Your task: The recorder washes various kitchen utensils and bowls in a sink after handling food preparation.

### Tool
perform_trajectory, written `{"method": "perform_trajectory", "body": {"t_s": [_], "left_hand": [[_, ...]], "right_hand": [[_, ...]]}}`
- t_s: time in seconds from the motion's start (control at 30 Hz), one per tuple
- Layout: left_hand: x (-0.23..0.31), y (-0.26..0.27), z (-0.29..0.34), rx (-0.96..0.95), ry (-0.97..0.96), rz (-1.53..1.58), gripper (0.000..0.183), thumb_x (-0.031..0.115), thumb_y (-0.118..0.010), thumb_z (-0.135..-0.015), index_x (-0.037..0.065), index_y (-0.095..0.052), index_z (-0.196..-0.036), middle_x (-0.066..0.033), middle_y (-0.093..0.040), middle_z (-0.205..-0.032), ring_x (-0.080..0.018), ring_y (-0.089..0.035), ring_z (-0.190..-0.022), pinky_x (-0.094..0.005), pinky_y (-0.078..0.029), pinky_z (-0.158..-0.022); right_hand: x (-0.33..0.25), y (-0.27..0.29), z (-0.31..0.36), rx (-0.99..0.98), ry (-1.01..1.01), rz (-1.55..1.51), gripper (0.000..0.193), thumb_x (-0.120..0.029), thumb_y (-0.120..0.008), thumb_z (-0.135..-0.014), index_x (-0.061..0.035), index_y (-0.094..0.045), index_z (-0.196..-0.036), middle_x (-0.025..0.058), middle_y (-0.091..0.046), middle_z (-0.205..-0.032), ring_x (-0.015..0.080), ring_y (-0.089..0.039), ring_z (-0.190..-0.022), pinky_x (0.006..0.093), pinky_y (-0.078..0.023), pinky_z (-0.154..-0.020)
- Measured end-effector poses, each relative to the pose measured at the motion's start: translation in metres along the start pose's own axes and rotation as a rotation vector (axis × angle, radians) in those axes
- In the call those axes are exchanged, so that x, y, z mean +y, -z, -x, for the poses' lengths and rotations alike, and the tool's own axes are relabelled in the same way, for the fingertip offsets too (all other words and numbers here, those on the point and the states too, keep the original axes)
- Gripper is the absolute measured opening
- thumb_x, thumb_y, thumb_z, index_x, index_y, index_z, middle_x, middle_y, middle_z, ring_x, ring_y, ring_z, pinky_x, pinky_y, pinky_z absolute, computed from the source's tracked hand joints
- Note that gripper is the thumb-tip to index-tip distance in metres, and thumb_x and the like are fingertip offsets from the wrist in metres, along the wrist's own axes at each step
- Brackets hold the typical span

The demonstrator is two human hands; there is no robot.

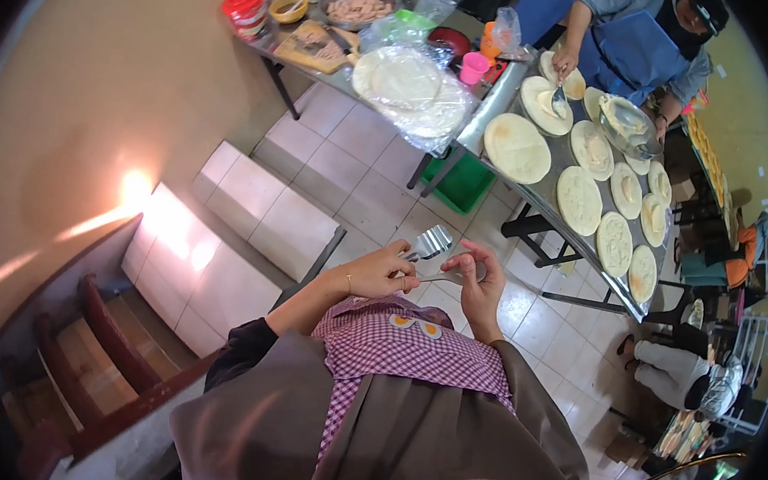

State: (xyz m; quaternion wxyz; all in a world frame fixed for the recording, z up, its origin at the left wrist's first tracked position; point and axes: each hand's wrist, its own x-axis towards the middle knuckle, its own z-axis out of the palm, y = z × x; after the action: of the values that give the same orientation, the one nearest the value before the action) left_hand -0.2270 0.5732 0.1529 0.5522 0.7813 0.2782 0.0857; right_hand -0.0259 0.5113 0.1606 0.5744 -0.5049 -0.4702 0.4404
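Above my apron, my left hand (381, 273) is closed round shiny metal cutlery (430, 243), whose ridged, silvery ends stick out past the fingers; whether these are stacked spoons or forks I cannot tell. A thin metal handle also runs from under this hand toward the right. It ends in what looks like a spoon (451, 277) at my right hand (481, 279), which has its thumb and bent fingers round that end. Both hands are held over the tiled floor, away from the tables. The checked purple apron (411, 351) lies just below them.
Right, a metal table (545, 169) bears several flat dough rounds (579, 199); a co-worker there spoons pale filling from a bowl (627, 121). A green crate (459, 184) stands beneath. Tiled steps (265, 222) and a wooden railing (116, 333) are left.
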Motion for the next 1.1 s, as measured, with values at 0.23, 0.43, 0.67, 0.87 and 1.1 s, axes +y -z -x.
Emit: {"method": "perform_trajectory", "body": {"t_s": [0.23, 0.43, 0.67, 0.87, 1.1], "left_hand": [[-0.011, 0.063, -0.106, 0.073, -0.055, 0.021, 0.025, 0.030, -0.057, -0.087, 0.007, -0.065, -0.091, -0.0155, -0.042, -0.103, -0.0201, -0.049, -0.087, -0.0300, -0.042, -0.074], [-0.018, 0.140, -0.179, -0.115, -0.025, 0.198, 0.025, 0.032, -0.050, -0.092, 0.012, -0.065, -0.094, -0.0262, -0.039, -0.119, -0.0357, -0.037, -0.118, -0.0370, -0.029, -0.101], [-0.039, 0.176, -0.225, -0.185, -0.043, 0.159, 0.024, 0.030, -0.050, -0.092, 0.010, -0.062, -0.088, -0.0256, -0.042, -0.117, -0.0381, -0.032, -0.124, -0.0426, -0.022, -0.106], [-0.033, 0.174, -0.240, -0.035, 0.037, 0.160, 0.026, 0.032, -0.052, -0.090, 0.008, -0.062, -0.086, -0.0262, -0.043, -0.114, -0.0355, -0.038, -0.116, -0.0420, -0.026, -0.102], [-0.025, 0.171, -0.236, -0.023, -0.032, 0.213, 0.032, 0.035, -0.049, -0.092, 0.007, -0.062, -0.095, -0.0274, -0.048, -0.107, -0.0392, -0.036, -0.118, -0.0449, -0.024, -0.104]], "right_hand": [[0.007, 0.015, -0.116, 0.130, 0.021, -0.112, 0.021, -0.013, -0.052, -0.092, 0.0022, -0.052, -0.108, 0.0096, -0.060, -0.079, 0.0173, -0.062, -0.075, 0.0289, -0.050, -0.071], [0.012, 0.014, -0.200, 0.158, 0.114, 0.068, 0.020, -0.011, -0.053, -0.092, 0.0014, -0.052, -0.107, 0.0084, -0.061, -0.078, 0.0167, -0.061, -0.073, 0.0297, -0.050, -0.071], [0.007, 0.026, -0.254, 0.096, 0.078, 0.114, 0.023, -0.012, -0.058, -0.089, 0.0021, -0.053, -0.107, 0.0089, -0.064, -0.079, 0.0154, -0.062, -0.080, 0.0293, -0.048, -0.078], [-0.004, 0.032, -0.285, 0.028, -0.079, -0.362, 0.026, -0.019, -0.054, -0.091, 0.0023, -0.054, -0.106, 0.0076, -0.060, -0.075, 0.0146, -0.058, -0.074, 0.0301, -0.046, -0.079], [0.002, 0.030, -0.312, 0.005, -0.134, -0.342, 0.024, -0.019, -0.047, -0.094, 0.0028, -0.058, -0.094, 0.0005, -0.047, -0.053, 0.0067, -0.042, -0.045, 0.0211, -0.036, -0.045]]}}
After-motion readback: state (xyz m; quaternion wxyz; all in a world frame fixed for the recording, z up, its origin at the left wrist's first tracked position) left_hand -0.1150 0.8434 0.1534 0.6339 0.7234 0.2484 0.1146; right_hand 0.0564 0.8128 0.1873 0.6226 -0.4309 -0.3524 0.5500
